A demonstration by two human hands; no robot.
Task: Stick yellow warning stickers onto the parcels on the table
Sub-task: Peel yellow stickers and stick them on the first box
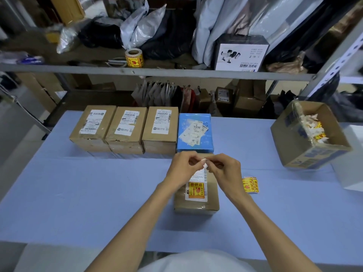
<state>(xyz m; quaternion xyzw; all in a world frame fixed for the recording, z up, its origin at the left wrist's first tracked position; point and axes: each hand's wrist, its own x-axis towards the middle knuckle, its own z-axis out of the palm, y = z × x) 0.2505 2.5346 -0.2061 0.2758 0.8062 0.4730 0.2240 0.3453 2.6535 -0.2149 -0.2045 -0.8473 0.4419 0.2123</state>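
Both hands meet just above the near parcel (197,195): left hand (183,166) and right hand (224,169) pinched shut on a small white scrap (204,162), prob. sticker backing, can't tell for sure. That parcel lies right under them, long axis running away from the person, yellow sticker (196,190) already on top. Spare stickers (250,184) lie on the bench (78,193) nearer the right hand. Four unstickered parcels (125,130) wait in a row beyond.
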